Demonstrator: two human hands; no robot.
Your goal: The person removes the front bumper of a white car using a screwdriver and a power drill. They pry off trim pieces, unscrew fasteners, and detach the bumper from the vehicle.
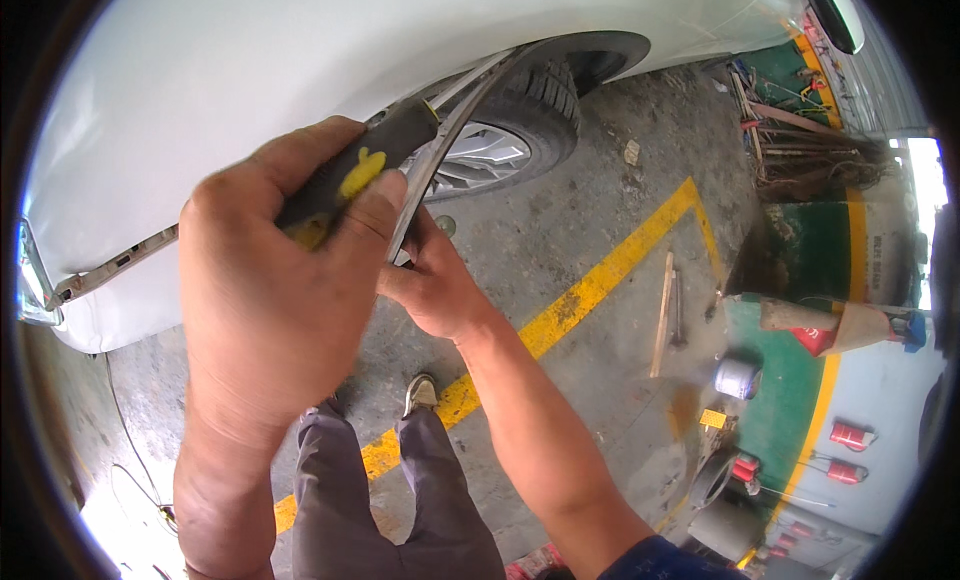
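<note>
My left hand is closed around the thick black-and-yellow handle of a hand tool, raised close to the wheel arch of a white car. The tool's working end is hidden. Behind it, my right hand pinches the lower end of the curved wheel arch edge, which shows as a thin grey strip with a dark border. The tire and the silver wheel rim stand under the arch, partly covered by the strip and my left hand.
A yellow line crosses the stained concrete floor below. Wooden strips lie on the right, near a round can. Farther right are a green-painted wall base and a heap of scrap rods. A cable trails at the left.
</note>
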